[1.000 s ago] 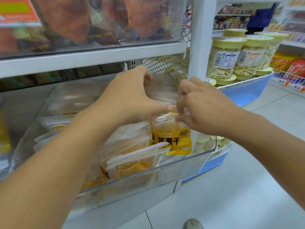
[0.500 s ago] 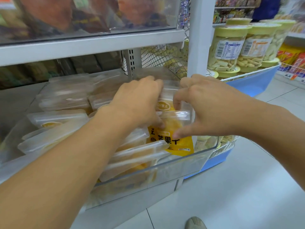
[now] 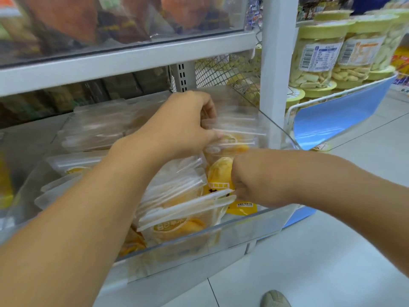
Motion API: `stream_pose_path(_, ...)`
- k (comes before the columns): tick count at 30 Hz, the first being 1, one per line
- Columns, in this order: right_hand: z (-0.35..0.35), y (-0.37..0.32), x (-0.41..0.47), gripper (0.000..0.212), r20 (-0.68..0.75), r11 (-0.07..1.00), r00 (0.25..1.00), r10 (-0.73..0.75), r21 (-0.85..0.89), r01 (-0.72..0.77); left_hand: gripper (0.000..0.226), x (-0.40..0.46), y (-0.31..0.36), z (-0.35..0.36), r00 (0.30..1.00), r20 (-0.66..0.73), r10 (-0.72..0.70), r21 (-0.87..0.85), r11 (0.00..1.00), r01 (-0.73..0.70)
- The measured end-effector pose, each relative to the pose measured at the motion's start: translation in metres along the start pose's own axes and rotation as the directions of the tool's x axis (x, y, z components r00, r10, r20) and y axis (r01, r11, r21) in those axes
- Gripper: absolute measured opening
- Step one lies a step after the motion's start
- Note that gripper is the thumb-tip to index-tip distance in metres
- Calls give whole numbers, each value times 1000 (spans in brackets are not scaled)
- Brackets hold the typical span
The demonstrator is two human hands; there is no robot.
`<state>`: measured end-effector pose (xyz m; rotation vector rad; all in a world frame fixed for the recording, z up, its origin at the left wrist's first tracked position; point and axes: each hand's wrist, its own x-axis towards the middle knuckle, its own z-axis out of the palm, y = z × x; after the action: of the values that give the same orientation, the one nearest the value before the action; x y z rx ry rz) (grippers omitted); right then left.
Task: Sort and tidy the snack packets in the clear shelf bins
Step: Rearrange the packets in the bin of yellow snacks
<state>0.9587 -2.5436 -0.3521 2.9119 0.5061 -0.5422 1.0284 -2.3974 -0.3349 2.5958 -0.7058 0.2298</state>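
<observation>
Packets (image 3: 177, 191) of dried mango fill the clear bin (image 3: 250, 227) on the lower shelf, standing in loose rows, sealed tops up, leaning toward 12 o'clock.

Left hand (image 3: 179, 127): reaches in over the middle of the bin, fingers curled onto the clear top edges of the back packets at about 1 o'clock from the bin's centre. Looks like a pinch on those tops; fingertips partly hidden, so grip is a judgement.

Right hand (image 3: 250, 180): closed around the yellow packet (image 3: 219, 176) at the bin's right end, about 3 o'clock. Fingers hidden behind the packet; knuckles face the camera.

Key relation: yellow packet stands upright, long axis vertical, directly left of the right hand and below the left hand. Right hand is the nearer one and already has it. Front row lies at 6 o'clock from both hands, tilted.

Judgement: step in hand is squaring the right-end column; left steadies the back while right seats the yellow packet.

Jars (image 3: 318, 56) sit on the next rack at 2 o'clock, well apart.
</observation>
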Motion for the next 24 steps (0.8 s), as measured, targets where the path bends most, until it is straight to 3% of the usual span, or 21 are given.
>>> stream_pose_path(2,0,-5,10,37,-117,996,990,76,57,-69,54,-2,1,-2,1000,-11,-19,46,999,19)
stream_pose_path(5,-1,-12,19,25,-235,983,955,181,67,-170,77,-1,0,-7,995,37,-94,268,960,81)
stream_pose_path(7,-3,-10,23,12,-323,977,922,213,61,-204,71,0,-2,-9,973,89,-212,298,938,177)
stream_pose_path(9,-4,-6,26,17,-345,968,905,247,53,-244,61,0,-2,-11,950,91,-297,310,915,257)
stream_pose_path(12,-5,-3,33,19,-291,961,917,275,76,-264,62,3,-4,-9,940,56,-337,304,903,305)
stream_pose_path(14,-7,1,39,6,-239,949,920,311,130,-287,61,5,-5,-8,943,39,-330,322,897,301)
stream_pose_path(17,-13,2,36,34,-244,931,903,354,187,-315,47,13,-11,-9,944,15,-329,317,897,308)
stream_pose_path(19,-18,3,29,44,-329,937,878,346,166,-307,43,19,-19,-11,945,64,-321,302,909,288)
stream_pose_path(21,-23,2,22,49,-442,941,831,338,136,-310,25,23,-25,-14,962,143,-235,243,950,196)
stream_pose_path(24,-24,0,20,63,-557,942,764,327,131,-309,28,25,-29,-15,987,109,-119,68,991,112)
